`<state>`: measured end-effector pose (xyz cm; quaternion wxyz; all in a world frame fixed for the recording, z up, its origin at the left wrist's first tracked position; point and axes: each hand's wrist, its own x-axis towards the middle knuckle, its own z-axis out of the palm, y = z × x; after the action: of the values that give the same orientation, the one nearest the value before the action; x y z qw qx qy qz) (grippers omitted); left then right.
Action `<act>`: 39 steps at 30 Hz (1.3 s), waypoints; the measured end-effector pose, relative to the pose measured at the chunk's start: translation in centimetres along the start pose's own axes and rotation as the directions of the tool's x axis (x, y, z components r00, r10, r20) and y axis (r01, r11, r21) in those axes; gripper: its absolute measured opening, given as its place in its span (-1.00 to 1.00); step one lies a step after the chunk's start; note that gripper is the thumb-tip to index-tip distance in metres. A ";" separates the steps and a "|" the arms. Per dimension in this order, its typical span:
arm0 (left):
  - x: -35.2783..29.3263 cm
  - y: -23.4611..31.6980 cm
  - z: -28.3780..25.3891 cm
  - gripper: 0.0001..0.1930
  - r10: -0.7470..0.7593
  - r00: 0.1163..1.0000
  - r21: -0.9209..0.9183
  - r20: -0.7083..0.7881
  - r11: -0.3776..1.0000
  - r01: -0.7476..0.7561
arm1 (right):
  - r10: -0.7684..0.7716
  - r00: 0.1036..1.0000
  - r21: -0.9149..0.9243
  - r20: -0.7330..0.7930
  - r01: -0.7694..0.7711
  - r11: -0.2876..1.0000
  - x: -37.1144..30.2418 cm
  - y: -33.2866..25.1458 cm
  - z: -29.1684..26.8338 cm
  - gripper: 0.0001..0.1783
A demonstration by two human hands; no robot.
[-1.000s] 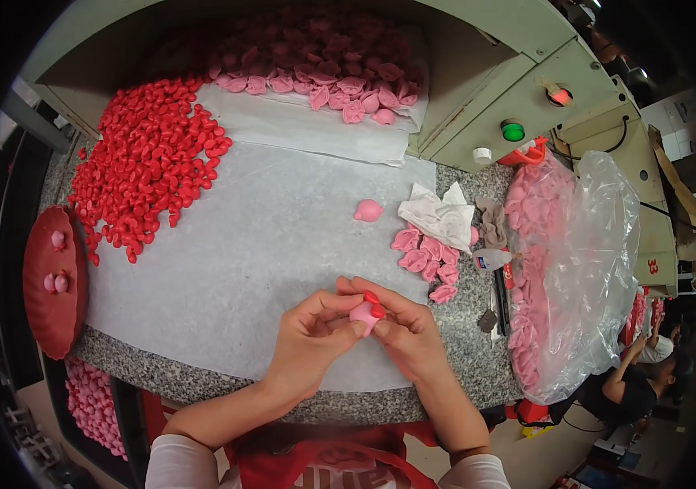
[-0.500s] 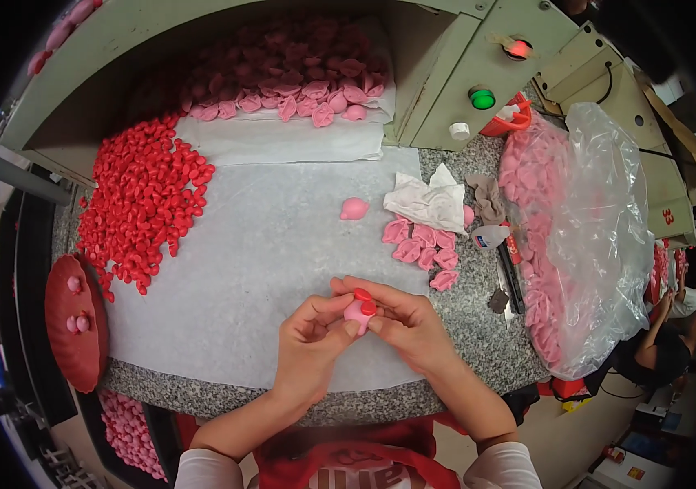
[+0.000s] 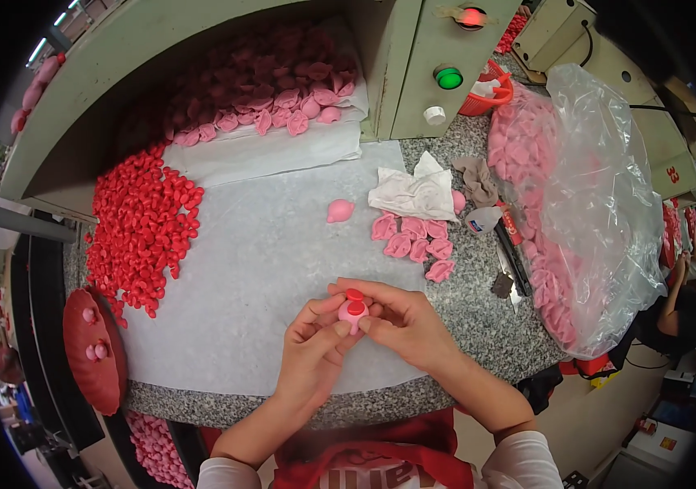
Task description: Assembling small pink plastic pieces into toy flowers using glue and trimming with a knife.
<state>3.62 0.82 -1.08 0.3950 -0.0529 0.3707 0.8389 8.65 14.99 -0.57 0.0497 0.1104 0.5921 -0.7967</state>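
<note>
Near the granite worktop's front edge, the hands met: the left hand, forearm at 7 o'clock, and the right hand, forearm at 4, each clamped by thumb and fingers on a pink piece bearing two red pieces. From there, a red dish at 9 o'clock contained three small pink balls; a clear bag at 2 contained pink shapes; a red basket at 1 contained something white
</note>
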 end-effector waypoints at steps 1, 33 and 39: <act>0.0 0.0 -0.2 -0.74 -0.018 0.999 -0.045 0.036 0.999 0.020 | -0.009 1.000 0.005 0.001 0.009 1.000 0.0 0.1 0.0 -0.51; 0.1 -0.1 -0.1 -0.76 -0.057 0.998 -0.151 0.026 0.987 0.060 | 0.004 0.997 0.144 0.071 -0.014 0.989 -0.1 -0.1 -0.8 -0.52; 0.2 0.1 -0.1 -0.76 -0.082 0.996 -0.151 0.019 0.985 0.084 | 0.026 0.998 0.194 0.057 -0.036 0.980 -0.2 -0.4 -0.5 -0.51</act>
<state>3.41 0.84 -1.21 0.4270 -0.0929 0.3006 0.8478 8.80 15.55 -0.34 0.0672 0.1022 0.5081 -0.8526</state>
